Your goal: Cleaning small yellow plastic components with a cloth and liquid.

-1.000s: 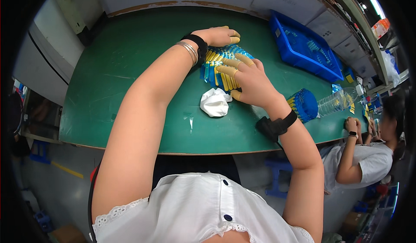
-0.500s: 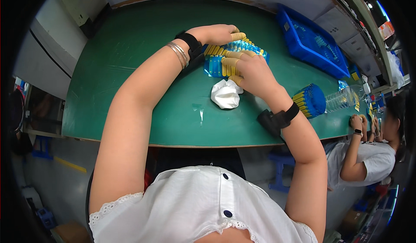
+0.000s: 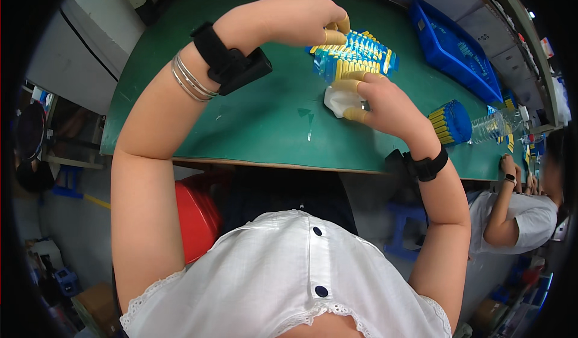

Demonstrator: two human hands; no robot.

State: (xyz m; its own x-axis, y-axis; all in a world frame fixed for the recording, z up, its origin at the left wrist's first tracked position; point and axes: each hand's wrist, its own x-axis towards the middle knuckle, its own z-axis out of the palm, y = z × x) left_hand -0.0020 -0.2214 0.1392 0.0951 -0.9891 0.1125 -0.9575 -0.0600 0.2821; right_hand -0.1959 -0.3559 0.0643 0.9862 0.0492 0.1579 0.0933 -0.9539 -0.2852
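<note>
- Head view: left hand (image 3: 310, 21) bent, fingers curled and slightly parted at the strips' far left edge; whether it holds one, I cannot tell.
- White cloth (image 3: 338, 103) crumpled on the green table (image 3: 259, 127), just nearer than the strips.
- Blue-and-yellow strips (image 3: 362, 53) spread in a pile between the hands.
- Right hand (image 3: 388, 102) half open, thumb and forefinger around the cloth, partly hiding it and the pile's near edge; grip unclear.
- Round bundle (image 3: 456, 121) beside the right wrist.
- Blue tray (image 3: 432, 44) beyond.
- Clear bottle (image 3: 490, 126) lying against the bundle.
- Co-worker (image 3: 525, 220) far right.
</note>
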